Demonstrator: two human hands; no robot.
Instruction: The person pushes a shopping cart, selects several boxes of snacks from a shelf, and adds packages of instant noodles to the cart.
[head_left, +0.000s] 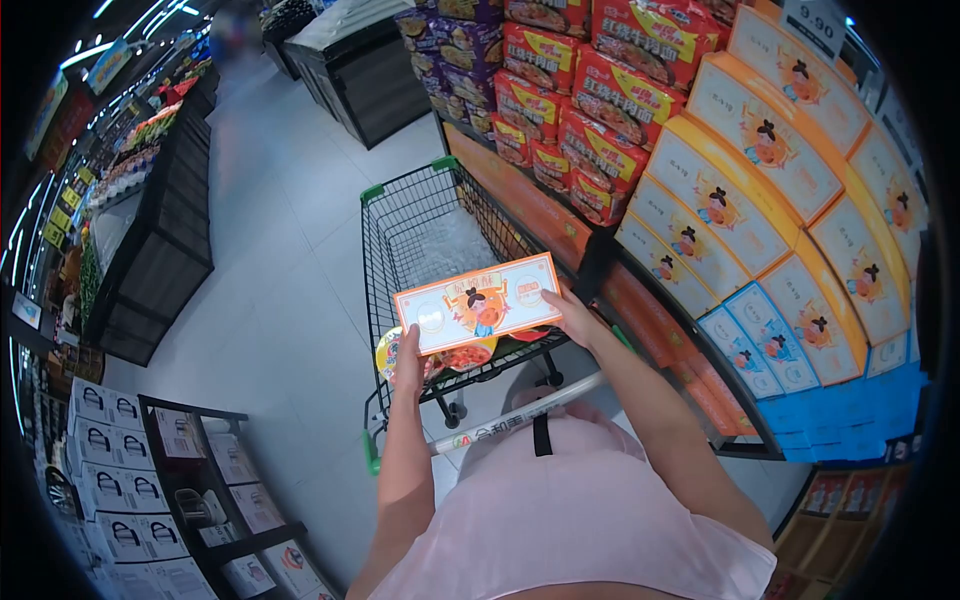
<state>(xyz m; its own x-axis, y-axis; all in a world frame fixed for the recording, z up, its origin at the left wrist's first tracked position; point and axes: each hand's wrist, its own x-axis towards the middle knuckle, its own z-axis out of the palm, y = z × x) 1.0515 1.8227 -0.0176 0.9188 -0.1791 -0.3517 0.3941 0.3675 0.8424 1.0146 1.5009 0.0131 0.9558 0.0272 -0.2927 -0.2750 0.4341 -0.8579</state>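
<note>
A flat white and orange box [480, 303] with a cartoon figure printed on it is held level between my two hands, over the near end of a shopping cart [372, 240]. My left hand [408, 362] grips its left end with the thumb on the top face. At the right end, my right hand [573, 316] is closed on the box the same way. Below the box, partly covered by it, round packages with food pictures [468, 357] lie in the cart. Something clear and shiny, perhaps plastic wrap [455, 245], is farther inside the cart.
The cart's handle [500, 425] crosses in front of my body. Stacked matching boxes [700, 205] and red instant noodle packs [630, 90] rise on the right. A produce stand [150, 240] lines the left aisle; white cartons [115, 470] stand at lower left.
</note>
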